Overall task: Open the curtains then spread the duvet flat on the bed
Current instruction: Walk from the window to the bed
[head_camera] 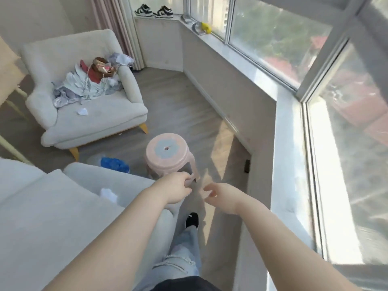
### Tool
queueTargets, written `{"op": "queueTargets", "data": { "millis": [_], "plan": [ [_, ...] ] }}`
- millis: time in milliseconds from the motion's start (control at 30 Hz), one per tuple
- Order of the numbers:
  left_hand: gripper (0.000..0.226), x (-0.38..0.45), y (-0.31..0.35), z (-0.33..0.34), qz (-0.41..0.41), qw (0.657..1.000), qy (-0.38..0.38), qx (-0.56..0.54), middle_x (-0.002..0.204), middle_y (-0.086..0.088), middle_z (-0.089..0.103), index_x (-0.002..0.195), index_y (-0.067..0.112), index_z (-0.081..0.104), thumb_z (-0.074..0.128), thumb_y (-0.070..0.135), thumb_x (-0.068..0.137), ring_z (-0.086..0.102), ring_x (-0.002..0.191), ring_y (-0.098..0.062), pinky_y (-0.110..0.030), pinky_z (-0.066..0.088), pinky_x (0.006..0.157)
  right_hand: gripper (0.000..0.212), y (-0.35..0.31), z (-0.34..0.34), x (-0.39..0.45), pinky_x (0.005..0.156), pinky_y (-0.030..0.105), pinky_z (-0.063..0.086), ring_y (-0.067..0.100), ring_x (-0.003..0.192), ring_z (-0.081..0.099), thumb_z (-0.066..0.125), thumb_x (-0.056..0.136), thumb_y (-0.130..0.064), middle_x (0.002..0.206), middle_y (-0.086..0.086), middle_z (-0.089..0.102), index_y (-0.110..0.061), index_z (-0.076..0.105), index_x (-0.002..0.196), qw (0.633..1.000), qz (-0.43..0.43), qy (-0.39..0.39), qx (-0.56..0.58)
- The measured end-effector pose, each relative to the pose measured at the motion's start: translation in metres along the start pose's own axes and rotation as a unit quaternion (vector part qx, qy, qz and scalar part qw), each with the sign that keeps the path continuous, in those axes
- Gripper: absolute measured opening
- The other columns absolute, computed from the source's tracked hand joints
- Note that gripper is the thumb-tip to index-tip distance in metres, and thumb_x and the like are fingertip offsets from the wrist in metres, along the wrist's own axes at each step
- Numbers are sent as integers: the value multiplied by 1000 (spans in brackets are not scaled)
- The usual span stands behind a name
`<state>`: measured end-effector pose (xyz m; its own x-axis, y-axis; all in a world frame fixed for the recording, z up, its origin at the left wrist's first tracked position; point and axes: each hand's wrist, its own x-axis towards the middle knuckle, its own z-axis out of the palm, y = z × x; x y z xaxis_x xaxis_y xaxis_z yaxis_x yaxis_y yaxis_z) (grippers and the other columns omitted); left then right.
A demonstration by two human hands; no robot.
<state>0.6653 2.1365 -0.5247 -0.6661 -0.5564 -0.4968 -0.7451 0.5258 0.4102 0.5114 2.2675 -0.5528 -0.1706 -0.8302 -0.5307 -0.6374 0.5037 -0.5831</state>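
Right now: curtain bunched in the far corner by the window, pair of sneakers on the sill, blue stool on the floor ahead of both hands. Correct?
One slip: the stool is pink with a pale blue patch on its seat, not blue. The rest holds in the head view: the curtain is bunched in the far corner, the sneakers sit on the sill, and the stool stands ahead of the left hand and right hand.

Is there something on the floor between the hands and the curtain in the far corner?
Yes. A pink stool stands on the floor right beyond the left hand and right hand, on the line toward the curtain. Past it the floor looks bare; the armchair sits left of that path.
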Motion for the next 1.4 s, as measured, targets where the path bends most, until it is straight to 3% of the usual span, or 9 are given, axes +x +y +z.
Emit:
{"op": "queueTargets", "data": {
  "millis": [133,233,367,533,700,867,1000,1200,1400],
  "plan": [
    [47,102,17,-29,37,998,-48,20,130,1,59,137,24,50,56,34,92,57,115,-21,-32,46,92,50,36,-54,63,90,27,45,20,117,58,54,94,-37,134,-2,59,-25,51,143,996,90,26,-2],
    [44,169,11,-57,35,997,-60,37,123,-1,62,131,22,54,53,33,89,59,108,-23,-28,42,75,44,52,-99,113,99,30,46,22,123,57,54,92,-32,133,1,62,-20,58,134,988,151,30,-12],
    [46,262,-1,-104,0,996,-70,52,136,-6,56,136,21,52,51,32,91,54,121,-28,-34,45,95,37,68,-162,186,96,32,49,24,116,60,49,92,-26,126,0,65,-20,63,126,974,212,84,6],
    [45,362,-3,-142,-44,992,-113,46,133,-2,59,134,20,53,49,27,89,56,119,-25,-32,45,95,36,100,-228,260,94,35,51,26,110,62,43,91,-21,121,2,67,-18,64,120,959,261,107,15],
    [50,477,6,-175,-72,989,-119,56,144,-3,51,141,19,47,53,29,93,50,130,-22,-28,40,104,38,137,-305,350,97,33,48,26,117,59,46,93,-25,127,5,64,-14,58,128,967,252,37,-11],
    [48,584,18,-226,-140,984,-101,42,144,-4,51,139,18,49,54,26,92,51,129,-21,-24,40,99,48,167,-406,454,98,26,41,24,129,52,47,95,-24,143,6,53,-15,47,143,975,214,-33,-41],
    [46,665,39,-289,-177,980,-92,21,143,-3,51,139,19,50,54,27,94,51,128,-21,-26,40,101,46,178,-495,537,104,28,40,24,131,50,44,97,-24,144,8,52,-14,48,142,975,198,-67,-81],
    [48,754,53,-365,-166,985,-34,-26,141,-2,54,141,22,49,54,30,94,53,127,-20,-29,41,103,42,149,-590,655,102,29,43,26,129,53,45,97,-20,141,10,56,-10,54,137,975,152,-78,-142],
    [48,842,-17,-439,-223,973,-48,-27,142,0,52,140,24,49,52,29,91,52,126,-20,-30,42,103,34,72,-651,816,90,28,46,28,118,61,49,95,-20,126,13,64,-11,62,124,972,93,-118,-183]
  ]
}}
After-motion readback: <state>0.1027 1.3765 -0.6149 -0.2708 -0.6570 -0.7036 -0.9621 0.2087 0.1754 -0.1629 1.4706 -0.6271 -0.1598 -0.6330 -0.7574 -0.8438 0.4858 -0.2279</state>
